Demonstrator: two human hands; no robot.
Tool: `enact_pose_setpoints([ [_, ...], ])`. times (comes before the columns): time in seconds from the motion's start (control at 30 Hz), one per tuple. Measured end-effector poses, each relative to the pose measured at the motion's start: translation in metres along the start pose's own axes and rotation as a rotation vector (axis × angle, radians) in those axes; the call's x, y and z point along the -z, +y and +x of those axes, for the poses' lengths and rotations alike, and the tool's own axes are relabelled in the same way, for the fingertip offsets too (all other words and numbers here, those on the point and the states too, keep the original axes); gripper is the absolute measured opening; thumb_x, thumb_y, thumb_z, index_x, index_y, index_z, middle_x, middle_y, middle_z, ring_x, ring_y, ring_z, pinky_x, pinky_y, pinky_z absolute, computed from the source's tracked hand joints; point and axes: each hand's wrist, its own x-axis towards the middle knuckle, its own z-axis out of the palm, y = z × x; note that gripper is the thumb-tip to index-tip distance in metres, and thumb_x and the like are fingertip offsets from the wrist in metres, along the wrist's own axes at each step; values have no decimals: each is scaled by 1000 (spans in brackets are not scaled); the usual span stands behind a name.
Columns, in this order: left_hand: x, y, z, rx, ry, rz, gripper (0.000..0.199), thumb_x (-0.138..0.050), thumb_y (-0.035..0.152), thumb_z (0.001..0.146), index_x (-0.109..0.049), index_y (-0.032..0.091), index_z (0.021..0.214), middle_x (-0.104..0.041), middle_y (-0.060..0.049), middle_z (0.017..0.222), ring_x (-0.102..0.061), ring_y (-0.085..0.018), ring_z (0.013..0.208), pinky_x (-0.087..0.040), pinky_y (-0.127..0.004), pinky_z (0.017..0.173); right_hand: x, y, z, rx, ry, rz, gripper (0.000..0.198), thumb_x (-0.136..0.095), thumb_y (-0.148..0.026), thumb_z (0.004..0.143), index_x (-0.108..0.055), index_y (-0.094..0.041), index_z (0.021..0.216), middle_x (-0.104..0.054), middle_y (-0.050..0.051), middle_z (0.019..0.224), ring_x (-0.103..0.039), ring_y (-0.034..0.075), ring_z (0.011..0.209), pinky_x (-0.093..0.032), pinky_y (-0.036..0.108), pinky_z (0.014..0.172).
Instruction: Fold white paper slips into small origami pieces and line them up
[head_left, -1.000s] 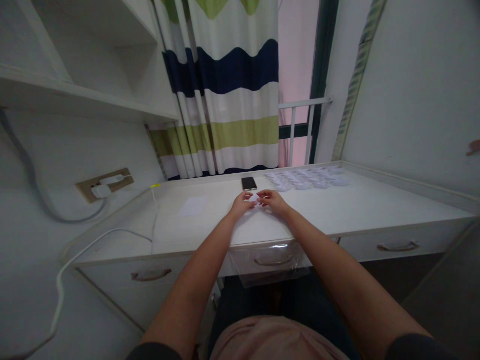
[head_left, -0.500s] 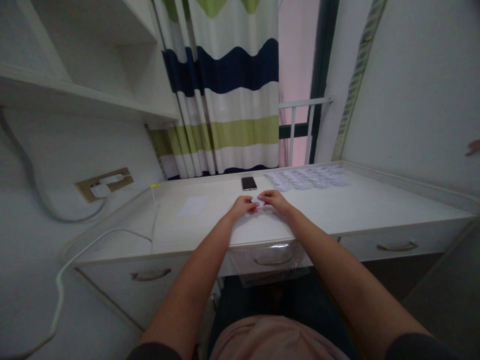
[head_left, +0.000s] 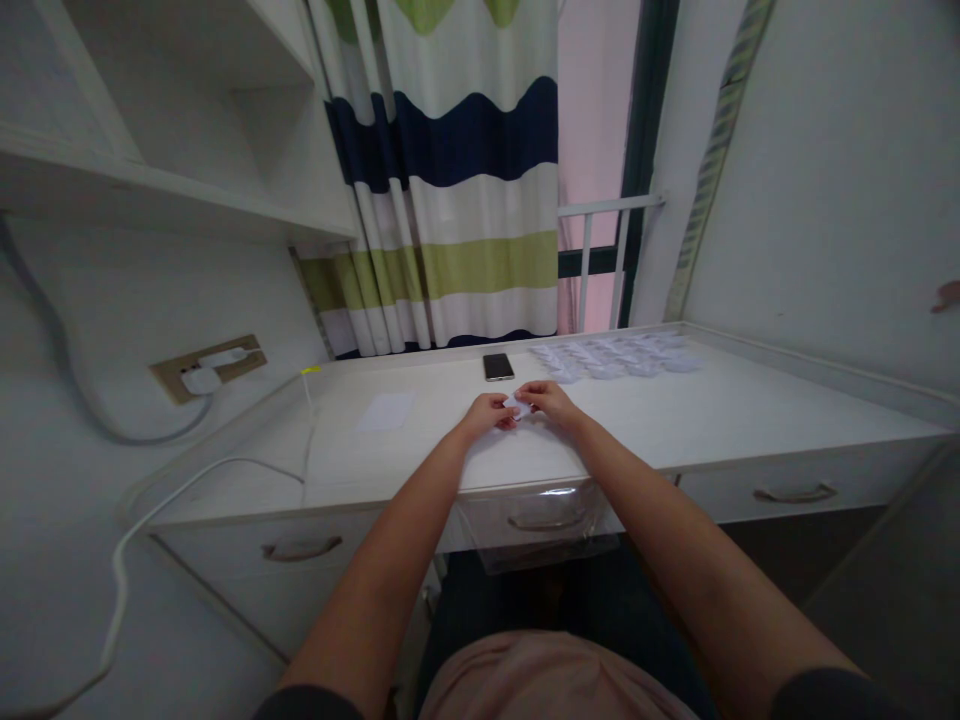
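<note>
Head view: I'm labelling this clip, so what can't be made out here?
- White piece, head view: too small and mostly covered by left hand and right hand; what it is stays unclear.
- Pale pieces at the desk's far side: too small and blurred to identify.
- Phone: screen dark.
- Cable: cut off by the lower left edge.

Phone point(head_left: 499, 367) behind hands, on desk point(head_left: 720, 415)

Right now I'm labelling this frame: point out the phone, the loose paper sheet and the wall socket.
phone point(head_left: 499, 367), head view, screen middle.
paper sheet point(head_left: 385, 411), head view, sheet centre.
wall socket point(head_left: 209, 368), head view, plate face.
</note>
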Motion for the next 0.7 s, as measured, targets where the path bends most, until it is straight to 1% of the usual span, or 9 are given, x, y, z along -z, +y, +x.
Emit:
enact_pose_setpoints([
  [0.13,-1,0,1,1,70,-14,23,-72,27,63,-55,11,65,-59,0,53,-56,-9,46,-44,-19,48,-1,2,0,3,63,-2,27,-68,-40,55,-65,-16,66,-60,1,60,-51,10,55,-40,21,48],
  [0.23,-2,0,2,-7,114,-7,24,-70,29,65,-54,12,64,-59,1,55,-55,-8,44,-43,-17,45,-1,3,1,-14,34,-57,27,-67,-41,54,-64,-15,62,-58,1,54,-48,9,49,-38,21,45],
  [0.33,-2,-1,3,-19,121,5,23,-68,30,68,-54,13,64,-58,2,55,-52,-6,43,-41,-15,43,-1,4,1,-22,5,-120,27,-65,-41,56,-64,-14,58,-55,0,50,-44,8,44,-35,22,43],
  [0.53,-2,-3,4,-38,178,61,18,-61,29,74,-51,14,70,-57,3,58,-55,-6,43,-37,-14,40,-1,3,2,41,20,-176,27,-63,-41,58,-63,-14,55,-56,1,49,-46,9,47,-35,23,47],
  [0.7,-5,-4,4,-65,201,127,14,-53,28,78,-48,16,73,-56,3,59,-53,-6,42,-35,-15,41,-2,-1,0,8,-23,-149,28,-64,-42,58,-64,-14,58,-58,2,52,-48,10,48,-35,22,44],
])
